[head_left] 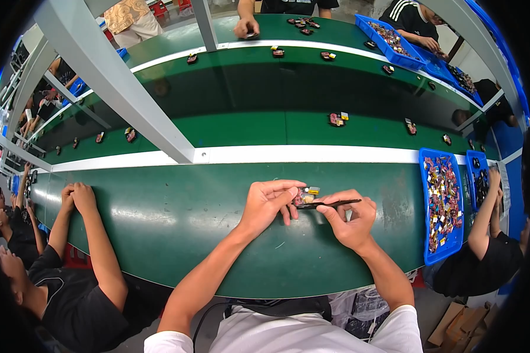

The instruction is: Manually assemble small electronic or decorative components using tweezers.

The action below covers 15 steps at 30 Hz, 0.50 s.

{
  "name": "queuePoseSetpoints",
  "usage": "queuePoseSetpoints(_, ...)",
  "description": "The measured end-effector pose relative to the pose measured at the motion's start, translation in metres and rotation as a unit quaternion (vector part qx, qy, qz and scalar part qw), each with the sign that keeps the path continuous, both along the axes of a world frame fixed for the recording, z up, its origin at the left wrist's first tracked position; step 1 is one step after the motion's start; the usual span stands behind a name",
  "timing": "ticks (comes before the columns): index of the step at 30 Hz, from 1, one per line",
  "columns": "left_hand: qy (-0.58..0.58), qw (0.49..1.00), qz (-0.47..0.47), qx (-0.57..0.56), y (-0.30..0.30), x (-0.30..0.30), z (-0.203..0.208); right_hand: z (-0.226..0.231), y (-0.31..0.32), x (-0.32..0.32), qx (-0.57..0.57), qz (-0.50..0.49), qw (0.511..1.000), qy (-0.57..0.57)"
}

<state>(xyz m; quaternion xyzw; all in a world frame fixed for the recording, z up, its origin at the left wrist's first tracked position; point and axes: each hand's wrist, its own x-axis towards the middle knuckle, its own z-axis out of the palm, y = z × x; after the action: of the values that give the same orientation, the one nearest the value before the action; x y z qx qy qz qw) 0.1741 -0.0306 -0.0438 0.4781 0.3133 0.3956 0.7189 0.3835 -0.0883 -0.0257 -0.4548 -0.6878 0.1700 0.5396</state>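
Observation:
Above the green bench, my left hand (266, 203) grips a small electronic assembly (305, 195) between thumb and fingers. The assembly has a dark casing, reddish parts and a yellow-and-white piece at its top edge. My right hand (354, 222) is closed around slim black tweezers (343, 203), held nearly level across the assembly's lower edge. The fingers partly cover the tool, and whether its tip touches the assembly is too small to tell.
To my right stands a blue tray (423, 206) heaped with small colourful parts; beyond it is another blue tray (470, 154). A conveyor (247, 126) carries spaced-out assemblies behind a white rail (253, 154). A grey post (123, 88) rises at left. Co-workers sit on both sides and opposite.

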Motion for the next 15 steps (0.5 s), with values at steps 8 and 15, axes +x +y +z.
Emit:
queuePoseSetpoints(8, 0.027, 0.999, -0.024, -0.004, -0.0025, 0.0014, 0.0024, 0.0004, -0.0004, -0.0014, 0.036, 0.012, 0.999, -0.017)
queuePoseSetpoints(15, 0.102, 0.991, -0.016, 0.081, -0.0063, 0.0034, 0.0074, 0.0019, 0.0, -0.0022, 0.043, 0.012, 0.999, -0.018)
